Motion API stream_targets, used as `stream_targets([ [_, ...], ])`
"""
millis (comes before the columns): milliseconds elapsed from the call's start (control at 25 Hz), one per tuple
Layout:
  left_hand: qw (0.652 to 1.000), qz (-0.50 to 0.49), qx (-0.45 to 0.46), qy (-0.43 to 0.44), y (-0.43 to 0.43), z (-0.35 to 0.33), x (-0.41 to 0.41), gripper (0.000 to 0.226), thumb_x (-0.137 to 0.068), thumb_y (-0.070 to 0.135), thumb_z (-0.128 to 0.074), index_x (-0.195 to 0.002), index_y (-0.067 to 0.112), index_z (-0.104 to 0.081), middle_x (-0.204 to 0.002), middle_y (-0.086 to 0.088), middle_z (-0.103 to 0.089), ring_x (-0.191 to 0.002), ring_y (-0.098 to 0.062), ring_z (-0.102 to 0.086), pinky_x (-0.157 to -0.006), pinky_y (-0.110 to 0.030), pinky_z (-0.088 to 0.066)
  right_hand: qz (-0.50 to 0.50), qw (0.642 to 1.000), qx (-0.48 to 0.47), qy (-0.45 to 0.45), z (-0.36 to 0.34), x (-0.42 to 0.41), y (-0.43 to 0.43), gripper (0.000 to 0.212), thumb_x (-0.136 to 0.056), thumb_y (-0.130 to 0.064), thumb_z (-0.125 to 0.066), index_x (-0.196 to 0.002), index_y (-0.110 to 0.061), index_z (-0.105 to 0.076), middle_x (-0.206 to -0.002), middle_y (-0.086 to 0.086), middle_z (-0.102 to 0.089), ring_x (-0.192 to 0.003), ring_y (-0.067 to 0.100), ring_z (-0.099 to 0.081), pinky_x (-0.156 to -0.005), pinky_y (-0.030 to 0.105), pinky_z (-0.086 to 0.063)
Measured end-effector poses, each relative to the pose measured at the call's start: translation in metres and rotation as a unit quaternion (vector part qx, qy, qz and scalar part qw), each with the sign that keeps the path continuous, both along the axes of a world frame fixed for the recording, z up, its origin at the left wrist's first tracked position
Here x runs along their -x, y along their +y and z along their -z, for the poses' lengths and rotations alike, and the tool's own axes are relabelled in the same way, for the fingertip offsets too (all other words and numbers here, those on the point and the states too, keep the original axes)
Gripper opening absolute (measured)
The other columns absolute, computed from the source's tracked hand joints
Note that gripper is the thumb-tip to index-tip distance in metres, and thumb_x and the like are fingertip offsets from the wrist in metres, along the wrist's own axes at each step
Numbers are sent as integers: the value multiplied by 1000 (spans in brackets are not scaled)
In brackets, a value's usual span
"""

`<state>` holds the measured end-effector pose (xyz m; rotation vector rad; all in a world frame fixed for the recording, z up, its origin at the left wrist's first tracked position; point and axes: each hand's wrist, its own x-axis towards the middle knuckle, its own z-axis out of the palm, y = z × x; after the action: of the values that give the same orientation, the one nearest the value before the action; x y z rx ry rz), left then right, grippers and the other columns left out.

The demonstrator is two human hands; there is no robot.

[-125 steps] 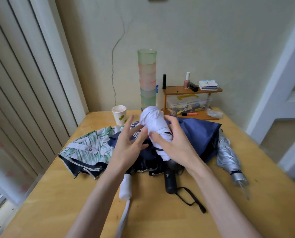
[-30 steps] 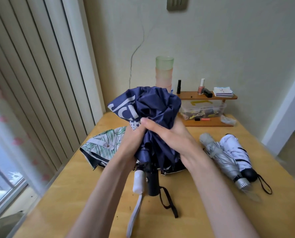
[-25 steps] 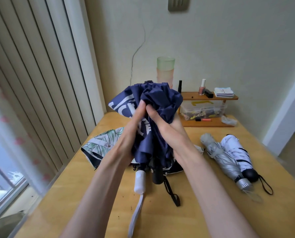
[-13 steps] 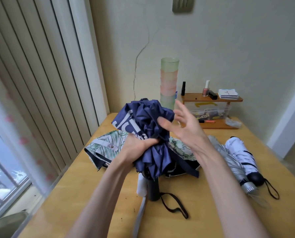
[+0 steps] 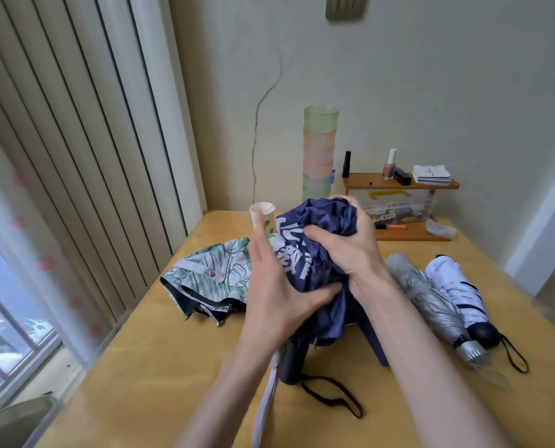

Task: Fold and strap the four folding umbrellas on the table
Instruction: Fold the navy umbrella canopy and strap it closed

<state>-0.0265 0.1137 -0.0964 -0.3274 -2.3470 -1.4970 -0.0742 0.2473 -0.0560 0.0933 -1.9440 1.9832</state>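
Table (image 5: 159, 367), pale wood, carries everything. Navy umbrella (image 5: 321, 227) stands near its middle, handle end down, and is the ref. point for all else.

Blinds (image 5: 75, 140), vertical slats, hang well to the left of it.

Navy umbrella's cloth, w/ white lettering, is bunched & loose, not strapped. One flap trails onto the table on its right side.

Leaf-print umbrella (image 5: 211, 273) lies just left of it & partly behind, cloth spread flat, dark edge showing.

Silver umbrella (image 5: 431, 302) lies to its right, rolled. White umbrella (image 5: 457, 286) w/ black stripes lies further right, also rolled, touching the silver one.

Stack of cups (image 5: 319, 150), green & pink, stands behind it by the wall. Wooden shelf (image 5: 399, 184) is behind & to the right, w/ small bottles on top & a clear box (image 5: 399, 205) under.

Right hand (image 5: 350, 244) is on its upper part, fingers curled round the bunched cloth, gripping.

Left hand (image 5: 276, 292) is on its left flank, fingers straight & together, palm vs. the cloth, thumb pressing the lower folds. It grips nothing.

Black handle (image 5: 293, 363) at its foot rests on the table. White handle (image 5: 274, 362) is just left of that; can't tell if they touch.

Paper cup (image 5: 262, 215) stands upright behind-left of it.

Black wrist strap (image 5: 331, 392) runs from the black handle, looped on the table in front.
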Motion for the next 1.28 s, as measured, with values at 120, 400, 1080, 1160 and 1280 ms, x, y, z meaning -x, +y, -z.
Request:
stream_targets([
  [120, 988, -25, 153, 17, 14, 7, -15, 146, -57, 78, -73, -167, 24, 7, -171, 9, -7, -160, -10, -13, -126, -42, -32, -6, 1000, 2, -25, -3, 2, -7, 52, -80, 3, -86, -120, -16, -59, -104, 1, -74, -91, 7, -74, -80, 27, -61],
  [400, 990, 7, -43, -135, -3, 20, 6, 38, -78, 21, -93, -101, 35, -65, -107, 21, -72, -105, -2, -70, -89, -18, -56, -166, 978, -53, -112, -39, -8, 7, 75, -67, -33, -100, -131, -20, -62, -125, 2, -74, -112, 20, -74, -101, 41, -59],
  [1080, 983, -24, 27, 179, -3, -32, -19, 99, -85, 55, -76, -162, 14, -31, -162, 0, -40, -151, -11, -38, -122, -35, -38, 38, 966, -253, -32, -26, 16, -4, 49, -78, -39, -91, -113, -22, -60, -102, -8, -67, -95, 15, -63, -73, 26, -47],
  [1160, 994, 45, 78, 63, 0, -23, -4, 136, -67, 74, -80, -168, 28, -2, -172, 8, -20, -157, -2, -22, -125, -30, -32, -4, 976, -215, -41, -30, 16, -7, 51, -79, -50, -89, -113, -24, -62, -107, -8, -71, -103, 14, -69, -89, 33, -55],
  [1280, 992, 105, -62, -45, -14, -12, 20, 147, -64, 46, -98, -166, 33, 7, -157, 11, -47, -141, 6, -48, -108, -14, -45, -94, 991, -96, -28, -29, 10, -6, 45, -82, -51, -88, -112, -24, -69, -113, -6, -75, -109, 8, -71, -104, 36, -56],
])
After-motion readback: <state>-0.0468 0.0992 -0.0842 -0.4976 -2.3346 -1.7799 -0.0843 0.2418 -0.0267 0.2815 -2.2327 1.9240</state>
